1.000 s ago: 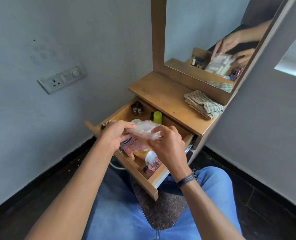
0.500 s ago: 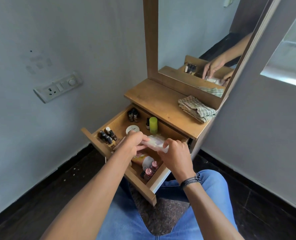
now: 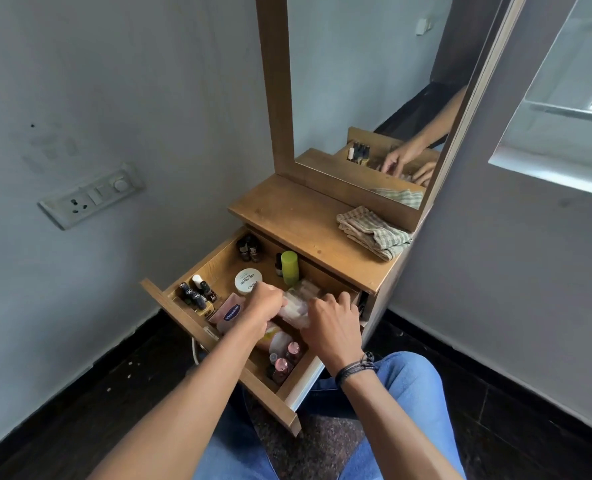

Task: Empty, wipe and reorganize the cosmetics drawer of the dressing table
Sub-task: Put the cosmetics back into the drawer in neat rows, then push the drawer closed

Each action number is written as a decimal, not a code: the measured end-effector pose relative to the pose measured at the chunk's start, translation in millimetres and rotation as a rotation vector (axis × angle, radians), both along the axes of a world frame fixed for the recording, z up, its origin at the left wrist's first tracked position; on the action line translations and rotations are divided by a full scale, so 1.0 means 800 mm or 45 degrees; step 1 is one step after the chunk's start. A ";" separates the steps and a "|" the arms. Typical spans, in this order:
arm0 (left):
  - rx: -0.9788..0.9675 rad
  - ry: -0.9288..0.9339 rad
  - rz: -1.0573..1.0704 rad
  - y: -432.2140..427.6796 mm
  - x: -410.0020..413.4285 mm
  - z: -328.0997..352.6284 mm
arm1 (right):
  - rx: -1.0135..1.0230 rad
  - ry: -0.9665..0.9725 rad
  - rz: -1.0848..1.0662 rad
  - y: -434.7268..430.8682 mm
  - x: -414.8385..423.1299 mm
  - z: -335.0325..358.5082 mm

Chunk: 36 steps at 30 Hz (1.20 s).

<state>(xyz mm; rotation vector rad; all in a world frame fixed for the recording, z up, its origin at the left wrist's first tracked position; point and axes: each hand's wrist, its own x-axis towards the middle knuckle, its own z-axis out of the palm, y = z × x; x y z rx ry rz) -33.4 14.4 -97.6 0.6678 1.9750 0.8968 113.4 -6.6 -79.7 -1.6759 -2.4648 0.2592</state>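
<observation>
Both hands grip one clear plastic pouch [image 3: 296,304] low inside the open drawer [image 3: 218,344]: the left hand [image 3: 266,306] pinches its near-left edge, the right hand [image 3: 331,323] clutches its right side, knuckles up. Both forearms reach forward and down from the lap, wrists bent toward the drawer's middle. Around the pouch the drawer is full: nail polish bottles [image 3: 195,295] at the left front corner, a white jar [image 3: 246,281], a green tube [image 3: 289,267], a pink lotion bottle [image 3: 228,314], small pink-capped bottles [image 3: 284,363] near the front. The folded cloth [image 3: 372,232] lies unused on the desk [image 3: 287,216]. Emptying looks barely begun; wiping and rearranging remain.
</observation>
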 end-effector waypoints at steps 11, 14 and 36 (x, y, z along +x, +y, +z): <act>-0.102 0.309 -0.327 0.000 0.009 0.007 | 0.092 -0.104 0.020 0.003 -0.007 -0.014; -0.108 0.280 -0.353 -0.005 0.007 0.012 | 0.099 -0.113 0.037 0.008 -0.003 -0.012; 0.456 0.045 0.556 -0.198 -0.044 0.019 | 0.246 0.286 0.583 -0.143 -0.038 0.003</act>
